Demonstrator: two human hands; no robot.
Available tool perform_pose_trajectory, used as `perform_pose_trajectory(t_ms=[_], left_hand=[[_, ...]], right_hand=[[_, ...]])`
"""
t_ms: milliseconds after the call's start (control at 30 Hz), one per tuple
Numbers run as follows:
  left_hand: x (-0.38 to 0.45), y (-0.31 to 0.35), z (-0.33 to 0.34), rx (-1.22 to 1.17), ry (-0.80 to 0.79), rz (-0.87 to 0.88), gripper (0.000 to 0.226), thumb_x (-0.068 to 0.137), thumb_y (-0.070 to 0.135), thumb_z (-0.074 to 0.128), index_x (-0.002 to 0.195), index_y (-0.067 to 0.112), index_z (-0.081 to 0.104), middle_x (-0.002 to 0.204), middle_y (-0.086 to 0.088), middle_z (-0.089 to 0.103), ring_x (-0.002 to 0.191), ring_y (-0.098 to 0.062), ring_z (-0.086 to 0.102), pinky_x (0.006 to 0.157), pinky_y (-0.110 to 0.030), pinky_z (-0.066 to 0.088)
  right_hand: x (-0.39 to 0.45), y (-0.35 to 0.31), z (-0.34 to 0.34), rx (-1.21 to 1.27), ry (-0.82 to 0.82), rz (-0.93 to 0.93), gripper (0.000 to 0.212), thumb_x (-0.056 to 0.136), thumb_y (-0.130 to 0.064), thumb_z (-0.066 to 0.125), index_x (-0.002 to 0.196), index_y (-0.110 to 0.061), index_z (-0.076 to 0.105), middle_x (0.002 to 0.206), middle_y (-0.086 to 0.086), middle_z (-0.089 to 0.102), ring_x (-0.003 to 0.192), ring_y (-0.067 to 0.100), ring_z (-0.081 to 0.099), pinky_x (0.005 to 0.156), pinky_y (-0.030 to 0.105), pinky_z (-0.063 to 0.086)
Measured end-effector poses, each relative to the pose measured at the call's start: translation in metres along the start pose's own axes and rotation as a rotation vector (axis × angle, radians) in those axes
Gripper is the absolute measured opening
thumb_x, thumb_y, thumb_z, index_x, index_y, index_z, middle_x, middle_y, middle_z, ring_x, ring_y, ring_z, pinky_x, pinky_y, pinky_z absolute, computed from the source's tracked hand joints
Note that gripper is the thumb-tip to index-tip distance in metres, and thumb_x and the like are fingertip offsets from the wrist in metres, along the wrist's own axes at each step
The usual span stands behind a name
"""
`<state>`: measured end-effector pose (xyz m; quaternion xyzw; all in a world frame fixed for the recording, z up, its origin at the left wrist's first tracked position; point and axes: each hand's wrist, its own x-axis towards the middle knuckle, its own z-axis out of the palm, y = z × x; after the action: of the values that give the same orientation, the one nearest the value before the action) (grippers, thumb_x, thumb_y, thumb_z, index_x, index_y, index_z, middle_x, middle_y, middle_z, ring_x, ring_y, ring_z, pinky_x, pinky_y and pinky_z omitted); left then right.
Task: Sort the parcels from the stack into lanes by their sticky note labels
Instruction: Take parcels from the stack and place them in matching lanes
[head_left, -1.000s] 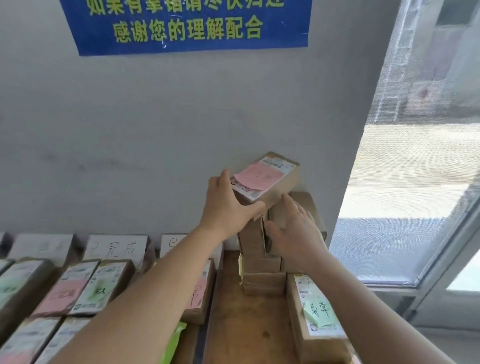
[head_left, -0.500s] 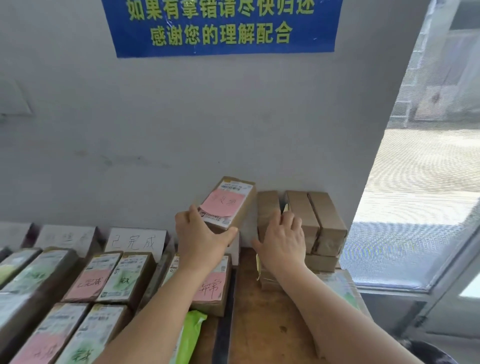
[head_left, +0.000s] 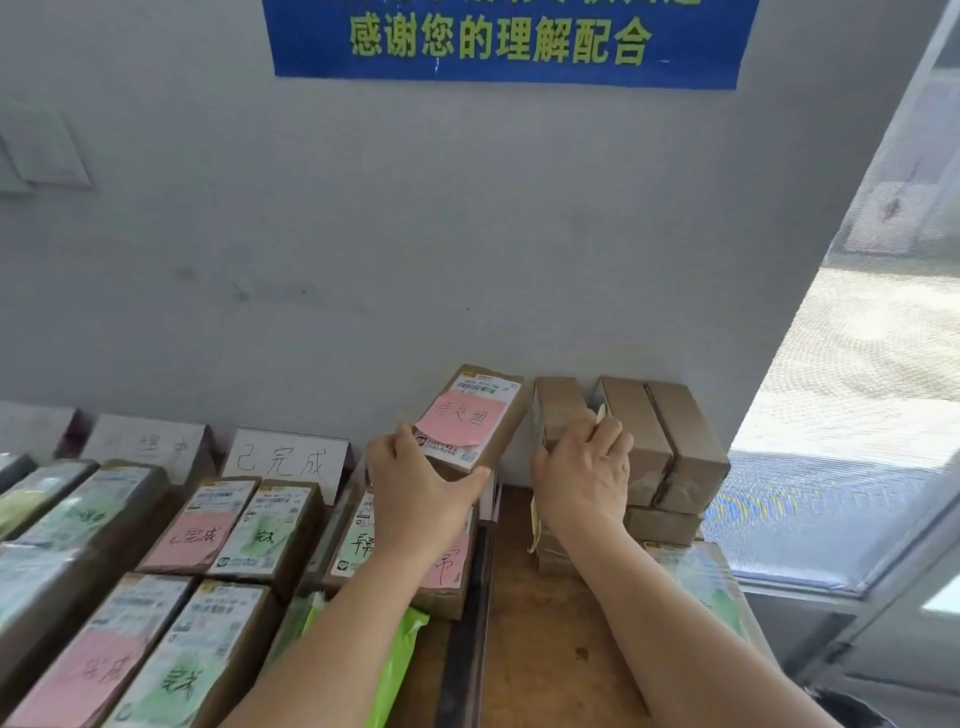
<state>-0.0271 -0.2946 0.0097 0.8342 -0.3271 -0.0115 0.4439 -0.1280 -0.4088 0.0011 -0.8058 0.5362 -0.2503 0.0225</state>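
To the left of the stack (head_left: 639, 452), which we take as our landmark, we see the lanes (head_left: 171, 571) of sorted parcels, each lane with a white sign card behind it; the card nearest the stack that we can read (head_left: 288, 460) says 已完成. Closer to the stack, our left hand (head_left: 415, 493) holds a parcel (head_left: 475, 418) with a pink sticky note (head_left: 462, 418), thumb on the near edge and fingers curled underneath, lifted just left of the stack and above the lane closest to it. On the stack itself, our right hand (head_left: 582, 478) rests with curled fingers over the left upright box; whether it really grips it or only steadies it we cannot tell.

To do this step well, we should first read the pink note carefully; its writing seems different from the notes below it, so this lane is perhaps not the correct one. Then we carry the parcel further left from the stack, keeping it flat so the note does not peel, and lay it with the label up, in line with its neighbours. The right hand should keep the stack from tipping meanwhile.
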Motion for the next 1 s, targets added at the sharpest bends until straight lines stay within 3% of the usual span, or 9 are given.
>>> perform_pose_trajectory(t_ms=[67,133,200,267,367,600,733,800,1000], left_hand=[[-0.005,-0.002,0.0,-0.006,0.009,-0.007,0.088,0.068,0.05,0.078,0.135,0.016,0.033,0.124,-0.003,0.032,0.115,-0.02,0.042,0.083,-0.026,0.045],[-0.011,-0.005,-0.001,-0.02,0.016,-0.035,0.094,0.067,0.05,0.078,0.139,0.013,0.03,0.131,-0.005,0.031,0.123,-0.023,0.038,0.094,-0.034,0.046],[-0.018,-0.006,-0.004,-0.038,0.02,-0.077,0.103,0.068,0.051,0.078,0.145,0.009,0.023,0.141,-0.007,0.025,0.134,-0.027,0.027,0.106,-0.044,0.038],[-0.026,-0.007,-0.007,-0.06,0.034,-0.09,0.108,0.068,0.05,0.078,0.147,0.008,0.018,0.145,-0.007,0.022,0.138,-0.027,0.022,0.11,-0.043,0.032],[-0.038,-0.006,-0.013,-0.099,0.075,-0.083,0.102,0.066,0.047,0.08,0.143,0.008,0.026,0.136,-0.007,0.028,0.13,-0.025,0.03,0.102,-0.032,0.032],[-0.062,0.001,-0.028,-0.132,0.121,-0.069,0.094,0.063,0.043,0.083,0.136,0.01,0.034,0.128,-0.005,0.03,0.122,-0.021,0.034,0.09,-0.027,0.037],[-0.081,0.004,-0.033,-0.104,0.132,-0.05,0.104,0.062,0.043,0.084,0.141,0.01,0.025,0.133,-0.003,0.025,0.128,-0.024,0.029,0.104,-0.037,0.034],[-0.09,0.005,-0.035,-0.103,0.133,-0.048,0.107,0.063,0.043,0.084,0.143,0.012,0.021,0.134,-0.002,0.024,0.129,-0.023,0.028,0.107,-0.041,0.035],[-0.108,0.0,-0.047,-0.132,0.148,-0.074,0.103,0.061,0.042,0.085,0.14,0.013,0.026,0.133,-0.005,0.032,0.125,-0.021,0.037,0.102,-0.032,0.038]], right_hand=[[-0.009,-0.002,-0.008,0.069,0.005,0.036,0.052,0.092,-0.039,0.04,0.13,-0.006,0.025,0.124,0.014,0.028,0.105,0.028,0.027,0.095,0.035,0.032],[-0.021,0.0,-0.017,0.168,0.0,0.081,0.053,0.092,-0.039,0.04,0.131,-0.007,0.025,0.125,0.014,0.027,0.105,0.028,0.026,0.096,0.038,0.031],[-0.034,0.003,-0.028,0.326,-0.029,0.159,0.055,0.092,-0.037,0.039,0.137,-0.009,0.021,0.128,0.013,0.025,0.111,0.028,0.023,0.099,0.042,0.029],[-0.045,0.009,-0.037,0.486,-0.087,0.237,0.06,0.094,-0.036,0.037,0.144,-0.011,0.017,0.132,0.013,0.024,0.12,0.03,0.021,0.102,0.045,0.029],[-0.061,0.019,-0.045,0.668,-0.141,0.278,0.059,0.095,-0.035,0.035,0.148,-0.015,0.017,0.136,0.014,0.028,0.124,0.03,0.027,0.1,0.045,0.033],[-0.095,0.029,-0.051,0.952,-0.175,0.358,0.048,0.097,-0.032,0.035,0.143,-0.024,0.028,0.124,0.008,0.039,0.092,0.008,0.039,0.075,0.026,0.033],[-0.108,0.03,-0.054,1.021,-0.224,0.321,0.045,0.094,-0.036,0.041,0.138,-0.031,0.031,0.12,0.003,0.051,0.113,0.021,0.048,0.087,0.042,0.046],[-0.112,0.03,-0.056,1.051,-0.269,0.308,0.046,0.093,-0.04,0.044,0.137,-0.035,0.031,0.119,0.002,0.055,0.11,0.023,0.053,0.086,0.045,0.049],[-0.126,0.027,-0.06,1.099,-0.315,0.23,0.043,0.094,-0.035,0.051,0.135,-0.035,0.036,0.104,-0.009,0.065,0.087,0.005,0.063,0.052,0.012,0.044]])
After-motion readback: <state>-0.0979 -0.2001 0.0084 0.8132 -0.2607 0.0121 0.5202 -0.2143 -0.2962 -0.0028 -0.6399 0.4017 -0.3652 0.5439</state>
